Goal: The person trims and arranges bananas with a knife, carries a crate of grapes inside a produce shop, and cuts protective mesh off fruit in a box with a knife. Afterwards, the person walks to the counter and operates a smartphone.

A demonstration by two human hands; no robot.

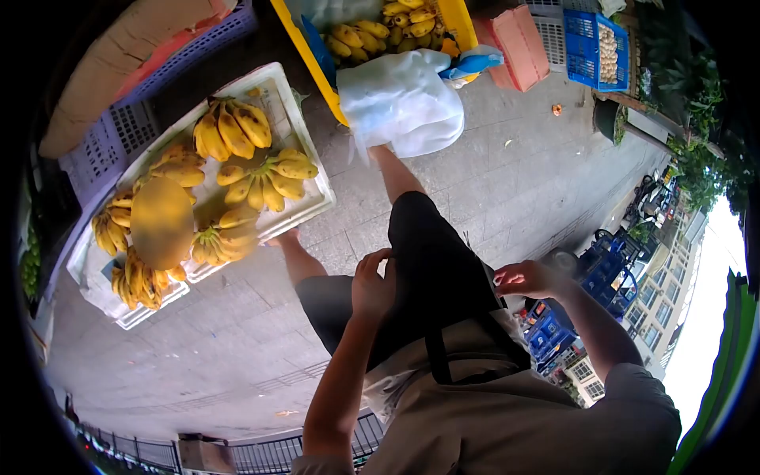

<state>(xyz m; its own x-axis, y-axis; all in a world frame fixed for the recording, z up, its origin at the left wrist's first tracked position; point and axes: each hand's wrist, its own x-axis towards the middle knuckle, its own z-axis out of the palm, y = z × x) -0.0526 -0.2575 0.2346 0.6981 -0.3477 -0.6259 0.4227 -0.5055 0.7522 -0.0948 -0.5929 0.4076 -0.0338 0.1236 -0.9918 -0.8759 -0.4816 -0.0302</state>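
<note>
My left hand [374,285] hangs in front of the dark shorts [423,261], loosely curled, with its thumb apart and nothing seen in it. On the other side my right hand [526,279] is held beside the shorts, its bent fingers apart and no object showing in them. To the left, a white foam tray [297,127] bears several bunches of bananas [233,127]. A blurred yellow oval [162,223] hides part of that fruit. White plastic bags [404,99] hang over the near side of a yellow crate [334,111] with more bananas [356,39].
Purple crates [99,154] and cardboard [127,71] stand behind the tray. Beyond the yellow crate are a red box [513,47] and a blue crate [582,49] of small pale items. Paved ground [507,166] lies around my feet. Blue vehicles [606,273] stand at the right.
</note>
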